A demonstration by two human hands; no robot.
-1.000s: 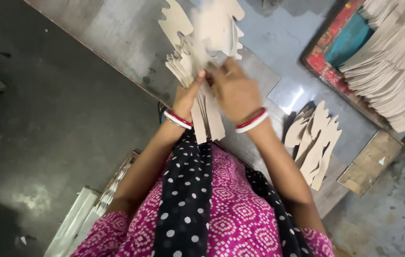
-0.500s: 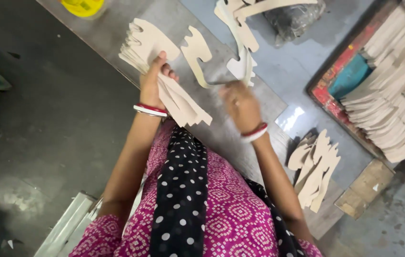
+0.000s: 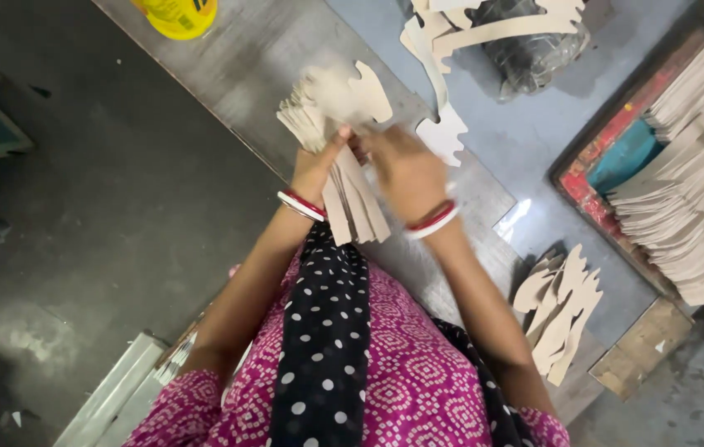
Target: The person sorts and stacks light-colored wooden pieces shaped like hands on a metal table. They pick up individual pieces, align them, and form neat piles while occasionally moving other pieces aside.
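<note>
Left hand (image 3: pixel 316 168): closed around a stack of cardboard cutouts (image 3: pixel 337 141), thumb pressed over the front of the stack, wrist with red and white bangles just below.
Right hand (image 3: pixel 406 172): fingers curled onto the right side of the same stack, touching it next to the left thumb; whether it pinches a single piece cannot be told.
Stack of cardboard cutouts: pale tan, flat shaped pieces held fanned between both hands above the table (image 3: pixel 269 58); the broad curved ends stick up past the fingers to the far side, the narrow ends hang down toward the body between the two wrists.
Loose cutout (image 3: pixel 444 132): lies flat on the table just to the right of the right hand, close but apart from it.
Small pile (image 3: pixel 559 310): more cutouts on the table at the near right, beside the right forearm.
Tray (image 3: pixel 592 186): red-edged, at the far right, packed with a long row of cutouts (image 3: pixel 691 199) and a blue-green piece.
Bag (image 3: pixel 534 50): dark plastic, far side of the table, with long cardboard shapes lying across it.
Yellow container (image 3: pixel 176 12): at the far left edge of the table, well apart from the hands.
</note>
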